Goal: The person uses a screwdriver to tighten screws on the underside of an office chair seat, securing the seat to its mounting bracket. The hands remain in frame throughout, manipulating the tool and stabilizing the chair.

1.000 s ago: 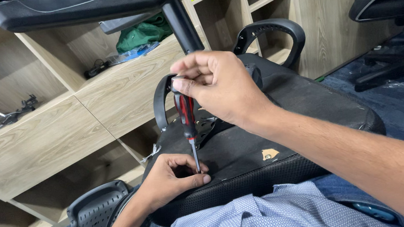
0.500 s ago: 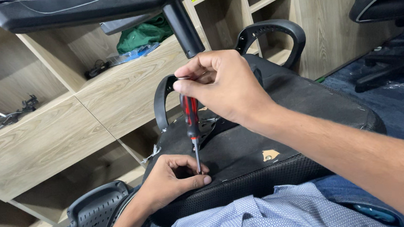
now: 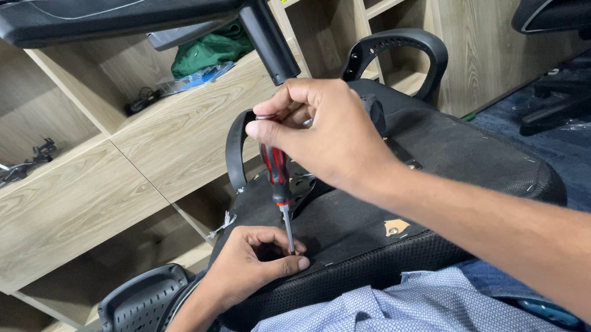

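Screwdriver held upright on the underside of an overturned chair seat.

The right hand is closed round the top of the red-and-black screwdriver; the left hand pinches its fingertips at the tip, steadying it where it meets the black seat lying across the lap, in front of wooden shelves. The tool looks light and stiff, its handle likely grippy and best held high. The seat seems bulky, rigid underneath, with a looped armrest to grab.

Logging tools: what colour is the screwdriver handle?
Red with black stripes; the screwdriver handle shows best in the head view.
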